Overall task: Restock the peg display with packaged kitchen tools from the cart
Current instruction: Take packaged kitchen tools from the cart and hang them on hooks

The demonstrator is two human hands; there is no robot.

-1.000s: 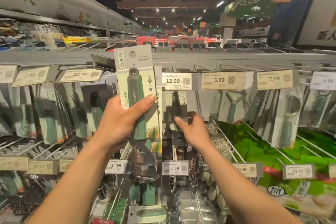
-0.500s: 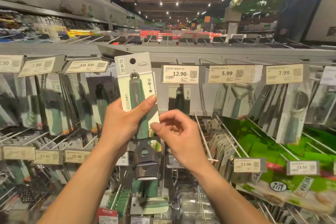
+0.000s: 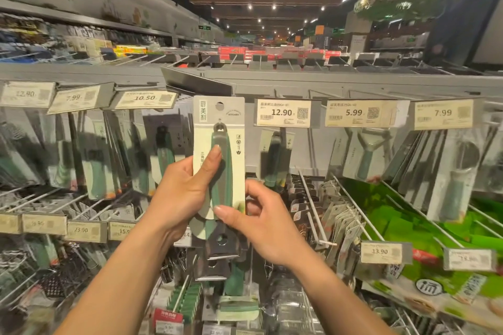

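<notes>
Holding pack upright in closed left grip, hole topmost; pinching its lower right edge with right grip; 12.90 tag just right, farther off.

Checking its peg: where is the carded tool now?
Head view, centre: the carded tool is held by the left hand and right hand, between the 10.50 tag and 12.90 tag.

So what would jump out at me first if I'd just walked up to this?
The carded green-handled tool, held up dead centre by both hands: the left hand grips its side and the right hand pinches its lower edge. Behind it, a row of yellow price tags runs left to right, and bright green bags glow at lower right.
</notes>
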